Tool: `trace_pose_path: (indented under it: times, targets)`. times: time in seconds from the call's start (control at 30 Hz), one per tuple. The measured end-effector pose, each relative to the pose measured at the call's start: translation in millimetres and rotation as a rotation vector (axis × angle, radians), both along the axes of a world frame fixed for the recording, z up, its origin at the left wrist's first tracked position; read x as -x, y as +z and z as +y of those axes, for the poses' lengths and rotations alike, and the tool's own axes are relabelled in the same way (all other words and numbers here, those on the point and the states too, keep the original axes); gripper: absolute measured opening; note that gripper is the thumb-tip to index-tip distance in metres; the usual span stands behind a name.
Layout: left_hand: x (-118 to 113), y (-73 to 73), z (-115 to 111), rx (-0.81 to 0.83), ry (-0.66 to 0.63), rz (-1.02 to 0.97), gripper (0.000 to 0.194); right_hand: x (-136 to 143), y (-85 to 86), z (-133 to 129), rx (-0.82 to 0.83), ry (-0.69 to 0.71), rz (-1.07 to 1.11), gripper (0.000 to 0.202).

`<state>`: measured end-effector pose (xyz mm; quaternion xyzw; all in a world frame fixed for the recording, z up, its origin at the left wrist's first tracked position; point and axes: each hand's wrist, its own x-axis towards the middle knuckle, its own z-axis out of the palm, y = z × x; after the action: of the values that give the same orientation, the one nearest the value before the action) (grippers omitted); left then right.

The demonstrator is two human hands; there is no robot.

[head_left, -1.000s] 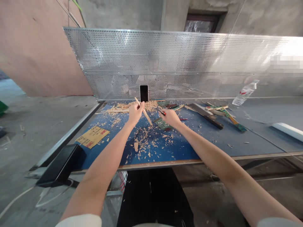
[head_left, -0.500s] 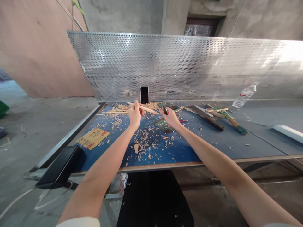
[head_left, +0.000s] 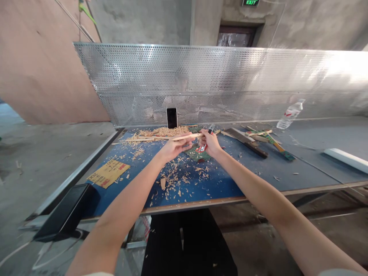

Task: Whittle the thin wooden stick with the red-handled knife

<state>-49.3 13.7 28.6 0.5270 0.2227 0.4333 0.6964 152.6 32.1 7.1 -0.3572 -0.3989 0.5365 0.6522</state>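
Observation:
A pale, whittled wooden stick [head_left: 188, 137] lies nearly level over the workbench, between the thumb and fingers of my left hand [head_left: 171, 148]. Its right end meets the fingers of my right hand [head_left: 211, 142]. That hand is closed around a utility knife [head_left: 211, 128], whose dark and grey end sticks up above the fist; a red and white part shows below. The blade's exact position against the stick is hard to make out. Wood shavings [head_left: 178, 178] are scattered on the blue bench top under both hands.
A phone [head_left: 171, 118] stands against the perforated metal screen [head_left: 138, 76]. Sandpaper [head_left: 108, 173] and a black box [head_left: 64, 212] are at left. To the right are a saw [head_left: 247, 142], a patterned strip [head_left: 280, 147], a plastic bottle [head_left: 291, 114] and a white bar [head_left: 346, 160].
My left hand has turned lower, its fingers now under the stick. The stick has shifted right and levelled, its end reaching my right hand. The knife has turned upward. The view has shifted slightly.

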Motion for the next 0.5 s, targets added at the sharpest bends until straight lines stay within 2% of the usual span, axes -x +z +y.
trace_pose_path:
  times: [0.07,0.17,0.23,0.3,0.33,0.4,0.5]
  targets:
    - [0,0.8,-1,0.139,-0.046,-0.041,0.026,2,-1.3,-1,-0.002,0.024,-0.052,0.033]
    - [0,-1.1,-1,0.289,-0.174,0.003,0.029,10,-6.6,-2,0.005,0.038,-0.167,0.034]
    - [-1,-3.9,-1,0.294,-0.293,0.099,0.02,14,-10.7,-1,-0.01,0.002,-0.282,0.037]
    - [-2,-6.8,0,0.257,-0.364,0.195,0.01,15,-13.9,2,-0.063,-0.115,-0.442,0.041]
    - [-2,-7.9,1,0.238,-0.349,0.226,0.008,13,-15.1,3,-0.105,-0.199,-0.538,0.043]
    - [-3,-9.4,4,0.214,-0.239,0.246,0.004,8,-16.4,5,-0.187,-0.348,-0.764,0.041]
    - [-4,-9.7,8,0.201,-0.064,0.214,0.003,2,-16.7,4,-0.282,-0.389,-1.134,0.029]
